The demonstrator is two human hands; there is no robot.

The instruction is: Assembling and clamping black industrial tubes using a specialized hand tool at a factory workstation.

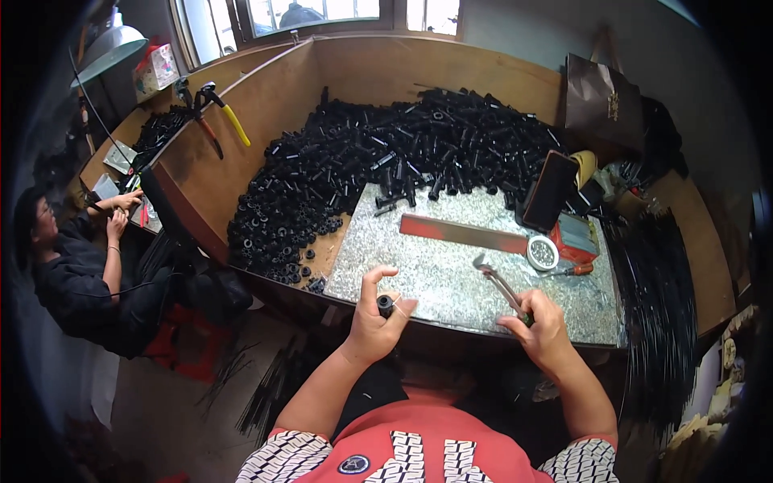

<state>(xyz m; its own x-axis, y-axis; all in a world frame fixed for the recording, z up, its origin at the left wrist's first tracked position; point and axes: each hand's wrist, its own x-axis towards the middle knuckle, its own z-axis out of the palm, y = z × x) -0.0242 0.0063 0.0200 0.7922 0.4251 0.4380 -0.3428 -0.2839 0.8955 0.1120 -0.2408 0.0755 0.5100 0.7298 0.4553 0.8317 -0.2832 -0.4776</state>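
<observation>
Red shirt; right hand holds tool, possibly pliers.

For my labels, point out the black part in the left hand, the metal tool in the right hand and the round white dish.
Black part [386, 306]: head view, on its round end.
Metal tool [504, 288]: head view, on its shank.
White dish [531, 256]: head view, left side of its rim.

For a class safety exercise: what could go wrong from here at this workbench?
The small black part in the left hand could slip and be hard to find among the heaped black pieces. The metal tool in the right hand might knock the open white dish, spilling its small contents.
</observation>
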